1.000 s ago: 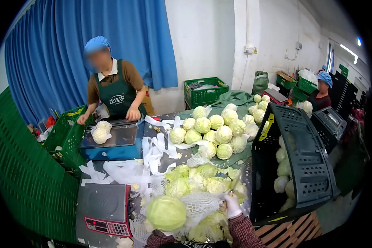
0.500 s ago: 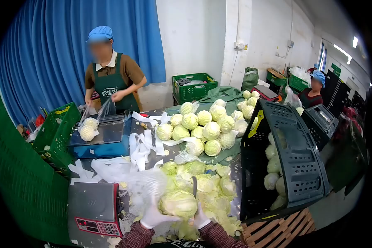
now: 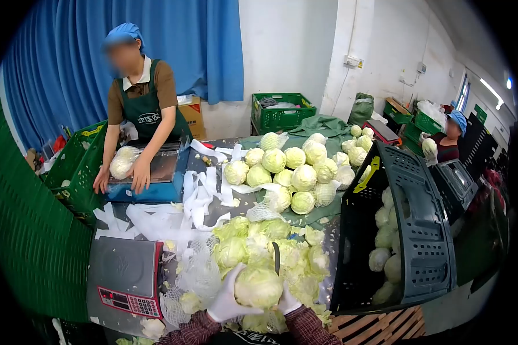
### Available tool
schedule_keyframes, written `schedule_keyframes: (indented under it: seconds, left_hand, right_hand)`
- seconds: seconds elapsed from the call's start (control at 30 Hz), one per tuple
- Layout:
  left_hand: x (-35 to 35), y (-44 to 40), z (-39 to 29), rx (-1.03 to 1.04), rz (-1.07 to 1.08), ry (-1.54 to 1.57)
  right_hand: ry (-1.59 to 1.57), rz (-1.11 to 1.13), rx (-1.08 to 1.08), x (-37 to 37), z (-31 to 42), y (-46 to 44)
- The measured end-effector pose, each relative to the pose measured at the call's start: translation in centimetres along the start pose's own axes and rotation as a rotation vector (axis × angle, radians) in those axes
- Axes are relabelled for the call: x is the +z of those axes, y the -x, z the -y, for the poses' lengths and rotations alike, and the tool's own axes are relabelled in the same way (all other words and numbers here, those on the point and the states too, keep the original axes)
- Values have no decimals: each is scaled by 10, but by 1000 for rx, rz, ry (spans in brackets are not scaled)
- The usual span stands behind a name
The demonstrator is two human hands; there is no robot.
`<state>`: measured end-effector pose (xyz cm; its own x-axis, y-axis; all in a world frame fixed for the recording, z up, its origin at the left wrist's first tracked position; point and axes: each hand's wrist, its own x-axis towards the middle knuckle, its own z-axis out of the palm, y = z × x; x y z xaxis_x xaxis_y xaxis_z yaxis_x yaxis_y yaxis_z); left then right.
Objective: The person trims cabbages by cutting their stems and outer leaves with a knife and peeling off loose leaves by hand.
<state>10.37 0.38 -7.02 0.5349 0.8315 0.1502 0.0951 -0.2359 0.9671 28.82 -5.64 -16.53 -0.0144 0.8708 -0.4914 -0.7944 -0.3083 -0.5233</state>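
A pale green cabbage [image 3: 258,287] is held near the front edge of the table. My left hand [image 3: 227,299], in a white glove, is wrapped round its left side. On its right side is my right hand [image 3: 288,300], also gloved, with a dark curved strip, perhaps a blade, rising just above it. Loose cabbage leaves [image 3: 236,244] lie heaped behind and around the cabbage. White foam netting [image 3: 197,270] is spread to the left of my left hand. Part of my right hand is hidden behind the cabbage.
A pile of cabbages [image 3: 303,177] covers a green cloth. A scale [image 3: 124,273] stands front left, a tilted dark crate [image 3: 426,230] with cabbages at right. Across the table, a person in a green apron [image 3: 147,118] handles a wrapped cabbage on a blue machine [image 3: 167,190]. Another person [image 3: 450,144] is far right.
The netting at my hands has been let go to the left. Both hands now hold a cabbage, turned slightly since the middle frame. The person opposite has moved both hands down to the wrapped cabbage.
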Motion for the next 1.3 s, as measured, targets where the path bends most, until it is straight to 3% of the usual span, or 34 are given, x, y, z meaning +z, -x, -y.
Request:
schedule_keyframes:
  seconds: [0.07, 0.1, 0.13, 0.2, 0.23, 0.33, 0.37, 0.47, 0.73, 0.83, 0.93, 1.0, 1.07, 1.1, 1.17, 1.2, 1.27, 1.3]
  left_hand:
    - [9, -1, 33, -114, -40, 81]
    - [12, -2, 45, -69, -106, -164]
    - [18, 2, 56, -40, -141, -402]
    - [23, 2, 64, -58, -131, -487]
    - [30, 8, 66, -72, -149, -521]
    - [35, 8, 62, -102, -159, -586]
    - [36, 4, 61, -117, -152, -614]
    - [34, 3, 60, -134, -142, -587]
    - [35, 3, 60, -112, -158, -614]
    - [36, 10, 63, -106, -172, -636]
    - [32, 11, 70, -97, -160, -614]
    - [31, 9, 72, -83, -155, -588]
    - [24, 10, 73, -71, -127, -583]
    - [12, 12, 73, -58, -122, -609]
    - [4, 13, 80, -60, -143, -276]
    - [-7, 14, 79, -46, -140, -292]
    - [-24, 16, 83, -261, -96, 271]
    - [-39, 21, 67, -434, -39, 804]
  right_hand:
    - [512, -133, -256, 2, 17, 7]
    - [1044, -249, -526, 8, 30, 10]
    - [1033, -277, -504, 14, 31, 27]
    - [1477, -391, -604, 28, 40, 49]
    - [1577, -252, -801, 13, 18, 57]
    - [1618, -269, -751, 14, -9, 63]
    - [1740, -283, -903, 10, -15, 57]
    - [1877, -353, -799, 17, -25, 54]
    - [1873, -360, -773, 8, -31, 36]
    - [1696, -488, -625, 15, 3, 30]
    - [1416, -439, -692, 49, 45, 45]
    - [1618, -455, -1070, 39, 16, 22]
    - [1631, -519, -932, 46, 6, 14]
    - [1305, -548, -655, 39, 16, 0]
    - [1182, -544, -638, 8, 26, -18]
    - [1057, -535, -627, -2, 30, -26]
    - [1041, -560, -794, -24, 39, -35]
    - [1032, -543, -810, -24, 52, -31]
